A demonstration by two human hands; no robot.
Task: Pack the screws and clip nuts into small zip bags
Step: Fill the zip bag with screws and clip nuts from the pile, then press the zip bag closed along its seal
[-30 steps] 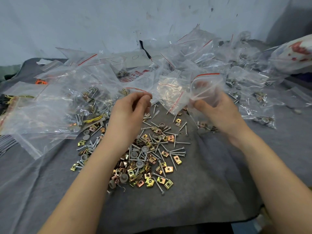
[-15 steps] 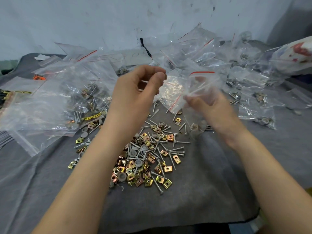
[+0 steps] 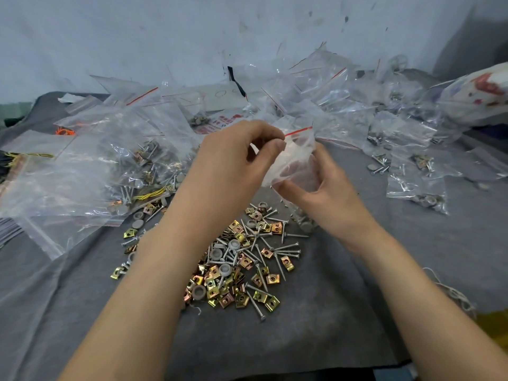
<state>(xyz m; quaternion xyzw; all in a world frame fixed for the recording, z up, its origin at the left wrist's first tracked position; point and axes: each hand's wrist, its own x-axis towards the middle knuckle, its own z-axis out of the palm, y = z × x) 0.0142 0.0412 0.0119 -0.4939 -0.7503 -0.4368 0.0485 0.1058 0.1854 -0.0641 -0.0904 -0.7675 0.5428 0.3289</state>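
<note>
Clear plastic small zip bag point(image 3: 298, 160) with a red strip along its mouth is held up above the bench point(image 3: 371, 284), between both hands. The right hand point(image 3: 327, 188) grips the bag from behind and below, thumb across its front, fingers curled round the back. The left hand point(image 3: 236, 155) has thumb and fingertips pinched on the bag's top edge, at the left end of the red strip; can't tell if a part sits between the fingers. The bag's lower end hangs past the right palm, with a few screws and grey caps inside.

A loose pile lies on the grey cloth right under the hands: silver screws point(image 3: 286, 246), brass-coloured clip nuts point(image 3: 217, 292) and grey round caps point(image 3: 225, 269), all mixed.

Large clear bags of parts point(image 3: 110, 166) lie to the left, partly overlapping. Small filled bags point(image 3: 417, 188) are spread on the right and along the back, near the white wall point(image 3: 137, 37).
</note>
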